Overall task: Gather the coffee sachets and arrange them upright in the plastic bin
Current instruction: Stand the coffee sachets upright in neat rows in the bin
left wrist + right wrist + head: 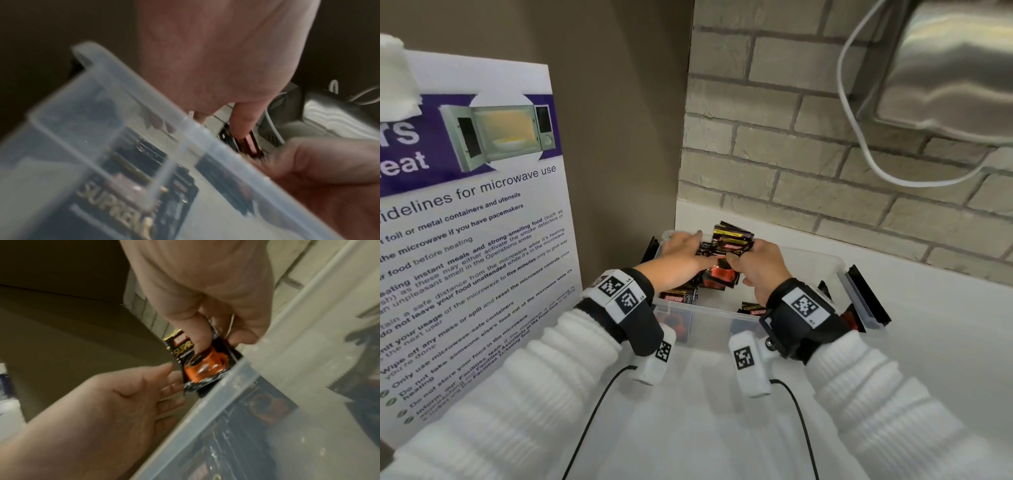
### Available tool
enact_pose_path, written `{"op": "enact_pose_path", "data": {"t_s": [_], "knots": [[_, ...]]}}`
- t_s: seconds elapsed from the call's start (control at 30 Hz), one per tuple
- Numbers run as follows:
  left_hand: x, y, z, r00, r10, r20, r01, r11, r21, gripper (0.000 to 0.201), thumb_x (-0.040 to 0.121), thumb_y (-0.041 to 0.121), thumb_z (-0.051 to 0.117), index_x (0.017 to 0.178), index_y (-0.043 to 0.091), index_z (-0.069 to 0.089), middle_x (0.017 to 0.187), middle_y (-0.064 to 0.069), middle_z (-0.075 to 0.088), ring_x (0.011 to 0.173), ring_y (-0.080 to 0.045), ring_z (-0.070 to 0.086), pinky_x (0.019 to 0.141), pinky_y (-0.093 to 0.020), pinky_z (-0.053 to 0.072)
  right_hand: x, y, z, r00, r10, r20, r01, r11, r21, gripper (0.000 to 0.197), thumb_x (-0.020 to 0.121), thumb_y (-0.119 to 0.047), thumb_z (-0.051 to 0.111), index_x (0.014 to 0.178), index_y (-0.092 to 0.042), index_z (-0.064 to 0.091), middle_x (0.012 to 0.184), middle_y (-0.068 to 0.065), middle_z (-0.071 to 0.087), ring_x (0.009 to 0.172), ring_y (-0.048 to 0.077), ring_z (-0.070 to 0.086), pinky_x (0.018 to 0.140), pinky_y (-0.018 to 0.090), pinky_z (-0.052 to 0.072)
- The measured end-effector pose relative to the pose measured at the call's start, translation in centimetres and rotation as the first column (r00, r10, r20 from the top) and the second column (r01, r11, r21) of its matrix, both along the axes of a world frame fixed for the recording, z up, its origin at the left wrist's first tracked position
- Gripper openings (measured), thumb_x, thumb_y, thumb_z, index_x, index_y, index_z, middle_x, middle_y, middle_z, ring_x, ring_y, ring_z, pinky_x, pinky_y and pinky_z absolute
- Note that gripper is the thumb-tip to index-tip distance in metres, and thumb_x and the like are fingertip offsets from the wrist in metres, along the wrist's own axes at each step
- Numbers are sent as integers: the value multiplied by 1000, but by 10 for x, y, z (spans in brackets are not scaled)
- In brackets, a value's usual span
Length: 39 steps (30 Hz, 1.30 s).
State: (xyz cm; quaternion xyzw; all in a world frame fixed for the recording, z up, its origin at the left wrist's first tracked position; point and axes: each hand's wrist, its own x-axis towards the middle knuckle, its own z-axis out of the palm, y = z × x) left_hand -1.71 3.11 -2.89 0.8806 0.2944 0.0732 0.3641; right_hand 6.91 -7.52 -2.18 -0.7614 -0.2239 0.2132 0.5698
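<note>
A clear plastic bin [839,274] stands on the white counter. Above its far left part I hold a bundle of black coffee sachets [732,240] upright. My right hand [750,257] pinches the bundle between thumb and fingers; the right wrist view shows its front sachet [205,368] with an orange cup print. My left hand [688,246] presses straight fingers [170,382] against the bundle's left side. Loose sachets [678,296] lie flat on the bin floor. In the left wrist view, one marked SUPREME [123,203] shows through the bin wall [144,104].
A microwave-use poster [465,240] leans on the wall at left. A steel appliance [945,68] with a white cable [859,137] hangs on the brick wall at upper right. Black clips [869,298] stick out from the bin's ends. White counter [928,359] spreads to the right.
</note>
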Motion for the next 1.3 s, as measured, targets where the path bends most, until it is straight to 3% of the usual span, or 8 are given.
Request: {"op": "enact_pose_path", "data": {"t_s": [0.1,0.17,0.27,0.43,0.63,0.87,1.03,1.3], "knots": [[-18,20,-8,988,151,-19,-144,968,204,57,93,39,45,144,20,28,147,-4,23,135,-28,22,110,-41,21,13,10,-16,984,-171,-51,168,984,-60,19,85,2,58,75,-14,56,99,13,66,90,26,64,83,36,55],[-24,24,-17,971,221,-86,-188,939,286,55,96,38,39,143,13,27,144,-13,28,132,-31,28,108,-42,25,15,16,-17,996,-80,-31,68,959,-273,20,90,-5,52,109,-6,60,121,17,60,100,27,59,93,36,48],[-26,26,-28,972,210,-109,-183,959,217,57,98,37,34,144,6,19,140,-19,34,126,-34,40,103,-45,36,6,21,-13,968,186,169,-9,697,-717,43,98,-23,42,139,-10,41,137,9,48,125,25,47,100,30,40],[-29,28,-28,982,160,-96,-140,972,187,63,99,39,30,148,5,8,146,-22,25,130,-35,38,105,-43,35,0,42,-15,866,419,272,-37,596,-802,36,94,-27,48,122,-5,57,124,9,59,116,25,55,94,30,44],[-29,30,-29,988,132,-84,-115,977,177,57,99,39,32,145,8,20,141,-20,31,124,-34,44,102,-40,37,-2,57,-20,665,690,284,53,336,-940,33,92,-28,51,118,-7,57,120,7,60,113,27,56,99,36,45],[-28,31,-31,987,133,-88,-114,975,192,55,99,39,32,143,8,23,140,-20,31,121,-35,47,100,-40,39,3,55,-18,581,761,289,104,284,-953,36,89,-22,58,118,-1,57,122,13,59,115,30,55,96,36,45],[-29,31,-31,986,135,-93,-115,975,190,54,99,40,32,143,10,25,139,-20,32,119,-34,49,99,-39,39,9,53,-20,633,720,284,52,327,-944,30,87,-17,56,112,0,60,118,15,62,110,33,58,97,40,48],[-28,32,-31,985,137,-107,-116,976,186,54,99,41,32,142,10,27,140,-19,31,119,-36,49,99,-42,39,9,52,-18,740,603,297,35,407,-913,38,96,-37,45,115,-7,59,124,11,59,116,29,54,101,38,36]]}}
